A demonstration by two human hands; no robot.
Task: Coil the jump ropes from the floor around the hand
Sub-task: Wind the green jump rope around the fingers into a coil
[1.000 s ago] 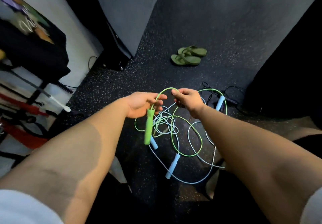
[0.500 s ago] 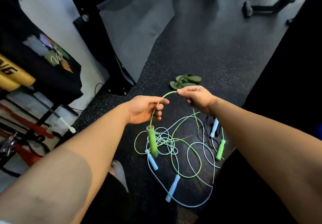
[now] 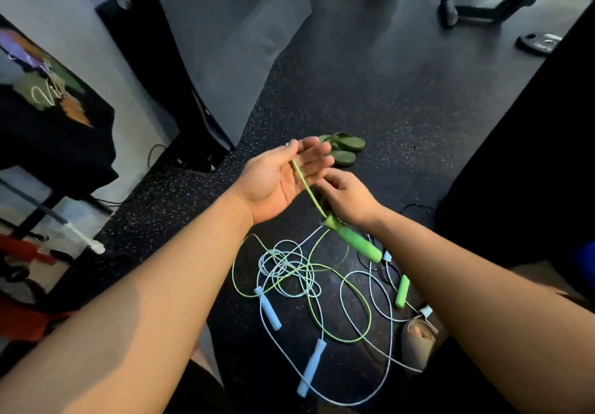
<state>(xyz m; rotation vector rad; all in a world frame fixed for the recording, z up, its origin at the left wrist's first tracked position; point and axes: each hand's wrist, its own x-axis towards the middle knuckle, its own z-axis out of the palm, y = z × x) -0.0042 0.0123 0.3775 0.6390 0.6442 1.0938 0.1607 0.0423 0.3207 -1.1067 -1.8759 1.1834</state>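
My left hand is held palm up with its fingers spread. The green jump rope runs across that palm from between thumb and forefinger down to its green handle, which hangs in the air under my right wrist. My right hand sits just beyond the left palm, fingers curled on the green cord. The rest of the green cord lies tangled on the floor with a pale blue jump rope. A second green handle and blue handles lie there too.
Green sandals lie on the black speckled floor past my hands. A black post and a leaning grey mat stand at left, a weight plate far right. A bare foot rests beside the ropes.
My left hand has opened and turned palm up. The green handle swung from under the left hand to under the right wrist. My right hand moved in close to the left palm.
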